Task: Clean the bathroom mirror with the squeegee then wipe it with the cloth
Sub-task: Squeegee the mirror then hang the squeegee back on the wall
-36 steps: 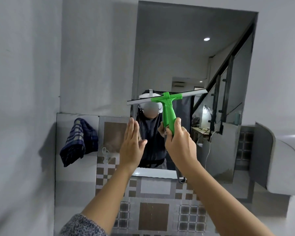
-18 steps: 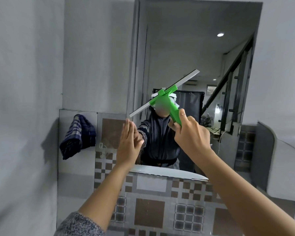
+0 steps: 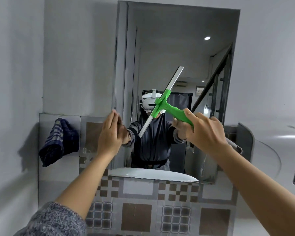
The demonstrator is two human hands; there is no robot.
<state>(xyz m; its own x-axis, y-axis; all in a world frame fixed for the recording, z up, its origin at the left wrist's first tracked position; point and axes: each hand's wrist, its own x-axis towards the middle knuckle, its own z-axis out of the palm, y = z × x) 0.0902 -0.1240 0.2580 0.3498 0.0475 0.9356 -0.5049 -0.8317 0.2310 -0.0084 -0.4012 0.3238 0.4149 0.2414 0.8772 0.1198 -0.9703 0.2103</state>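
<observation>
We face one mirror [image 3: 169, 48] fixed to a grey bathroom wall [image 3: 75, 57], with a band of brown-and-white patterned tiles [image 3: 143, 210] below its bottom edge. Our left hand [image 3: 109, 135] is flat and unclenched, holding nothing, pressed near the mirror's left edge low down. Our right hand [image 3: 204, 133] is wrapped around the handle of one green squeegee [image 3: 162, 103], whose blade runs diagonally across the glass, upper end towards the right, lower end towards the left. We cannot tell whether the blade touches the glass. One dark checked cloth [image 3: 58, 142] hangs on the wall well left of the mirror, apart from both hands. Our arms cover part of the tiles and the mirror's lower corners.
</observation>
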